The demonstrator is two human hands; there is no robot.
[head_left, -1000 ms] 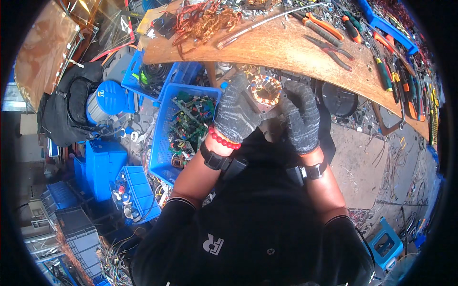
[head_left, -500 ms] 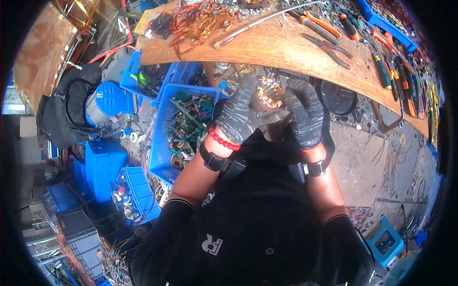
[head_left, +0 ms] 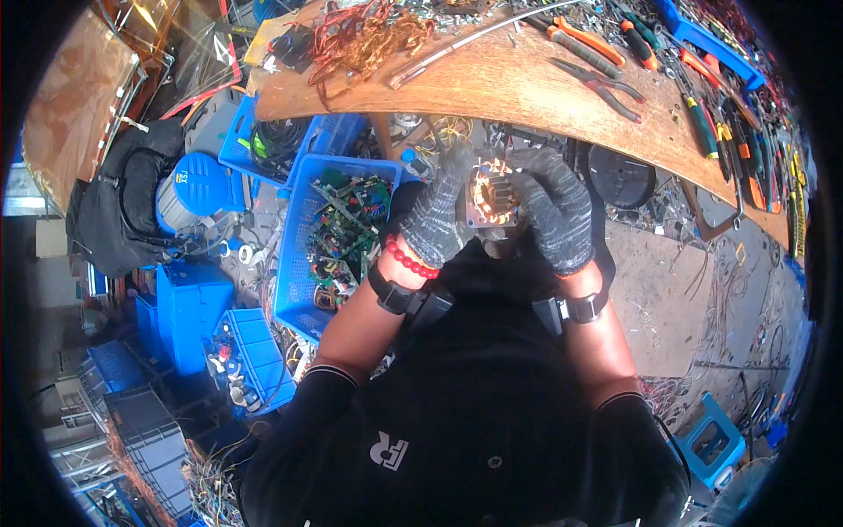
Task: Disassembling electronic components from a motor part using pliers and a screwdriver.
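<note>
Between my two gloved hands, just below the near edge of the bench, is a motor stator point(head_left: 493, 195) with a square metal core and a ring of copper windings. My left hand point(head_left: 439, 206) grips its left side, with the thumb and fingers closed against the core. On the opposite side my right hand point(head_left: 555, 202) has its fingers bent over the right edge of the core. The fingertips of both grey knitted gloves are partly hidden by the stator or smeared. The winding side faces up toward me.
Pliers point(head_left: 601, 86), cutters and screwdrivers lie on the wooden bench point(head_left: 492, 75), with a heap of copper wire point(head_left: 373, 39) at its left. A blue basket point(head_left: 294, 250) of circuit boards stands left of my hands. A blue stool point(head_left: 709, 443) is at lower right.
The stator has turned and tilted so its core slots show more plainly. My right hand has moved inward and its fingers now bend over the core's edge.
</note>
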